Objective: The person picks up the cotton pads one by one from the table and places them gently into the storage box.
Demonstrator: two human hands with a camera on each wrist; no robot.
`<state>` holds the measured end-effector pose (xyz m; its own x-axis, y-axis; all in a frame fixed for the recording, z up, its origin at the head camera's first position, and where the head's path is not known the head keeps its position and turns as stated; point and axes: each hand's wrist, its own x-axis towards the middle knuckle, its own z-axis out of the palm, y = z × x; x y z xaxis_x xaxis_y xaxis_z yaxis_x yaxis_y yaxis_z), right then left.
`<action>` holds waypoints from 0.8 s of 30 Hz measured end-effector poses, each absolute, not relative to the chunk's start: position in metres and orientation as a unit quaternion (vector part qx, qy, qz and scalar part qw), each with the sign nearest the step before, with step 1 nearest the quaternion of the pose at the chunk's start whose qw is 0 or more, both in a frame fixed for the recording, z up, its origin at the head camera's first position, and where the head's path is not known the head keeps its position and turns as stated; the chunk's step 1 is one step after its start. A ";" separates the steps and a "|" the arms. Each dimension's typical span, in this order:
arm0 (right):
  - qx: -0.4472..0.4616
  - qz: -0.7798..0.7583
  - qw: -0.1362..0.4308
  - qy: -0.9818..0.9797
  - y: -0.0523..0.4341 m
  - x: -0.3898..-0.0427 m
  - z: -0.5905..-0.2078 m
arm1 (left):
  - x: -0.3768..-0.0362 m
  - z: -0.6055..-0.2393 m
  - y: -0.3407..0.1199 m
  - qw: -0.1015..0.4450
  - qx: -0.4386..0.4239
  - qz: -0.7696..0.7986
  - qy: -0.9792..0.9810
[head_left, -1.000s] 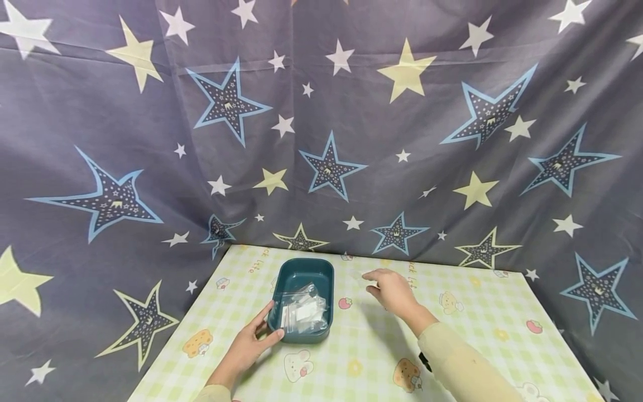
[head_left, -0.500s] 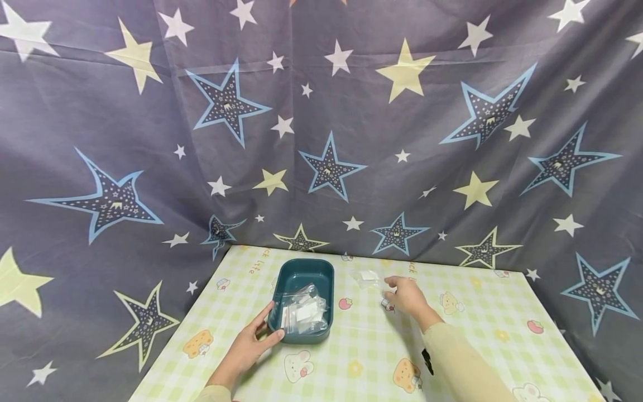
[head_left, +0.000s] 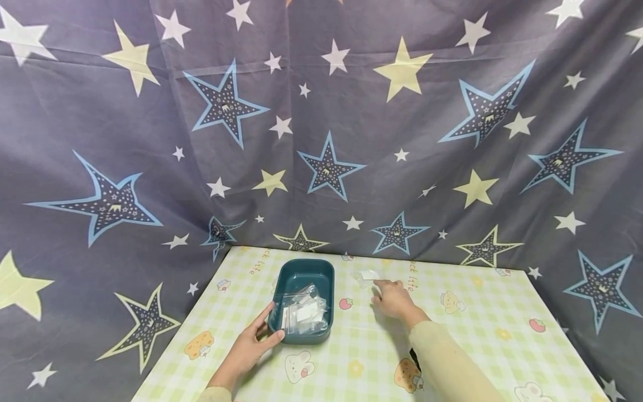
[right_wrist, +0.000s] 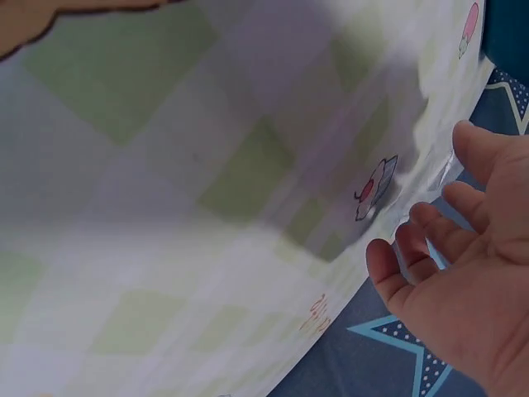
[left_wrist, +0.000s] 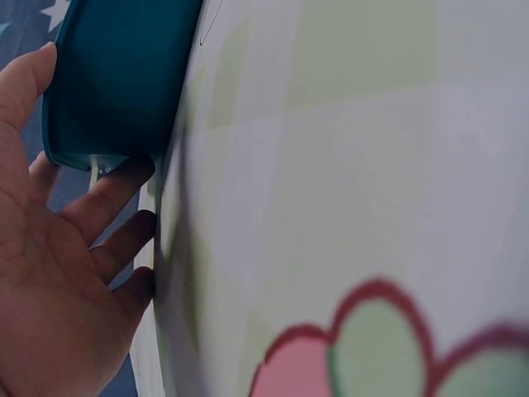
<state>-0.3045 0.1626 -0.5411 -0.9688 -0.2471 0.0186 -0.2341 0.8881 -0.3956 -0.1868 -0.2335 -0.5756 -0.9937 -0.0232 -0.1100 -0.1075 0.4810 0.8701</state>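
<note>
A dark teal plastic box (head_left: 328, 279) stands on the table, holding several clear zip bags (head_left: 304, 312) with white pieces inside. My left hand (head_left: 247, 343) grips the box's near left corner, thumb at the front and fingers along the left side; the left wrist view shows the same hand (left_wrist: 58, 256) at the box (left_wrist: 124, 83). Right of the box lies one clear bag (head_left: 368, 276) with a white piece. My right hand (head_left: 394, 300) is at this bag's near right edge, index finger extended to it. In the right wrist view the fingers of that hand (right_wrist: 471, 240) are loosely bent.
The table (head_left: 351, 340) has a green checked cover with printed cartoon figures. A grey curtain (head_left: 321, 111) with stars hangs close behind the table and at both sides.
My right hand first drew back to the right, leaving the clear bag lying on the table, then came back left to its edge. The left hand and the box stay put.
</note>
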 end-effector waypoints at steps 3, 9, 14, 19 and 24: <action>-0.115 -0.207 0.031 0.971 0.159 -0.304 -0.539 | -0.187 -0.576 -0.233 0.038 -0.036 0.508 0.860; -0.098 -0.211 0.042 0.972 0.160 -0.304 -0.539 | -0.188 -0.577 -0.232 0.038 -0.033 0.512 0.858; -0.088 -0.203 0.049 0.974 0.162 -0.306 -0.544 | -0.188 -0.578 -0.231 0.039 -0.032 0.518 0.854; -0.086 -0.189 0.046 0.977 0.166 -0.307 -0.548 | -0.188 -0.579 -0.233 0.038 -0.034 0.517 0.854; -0.109 -0.165 0.034 0.980 0.170 -0.303 -0.549 | -0.188 -0.579 -0.235 0.042 -0.039 0.514 0.856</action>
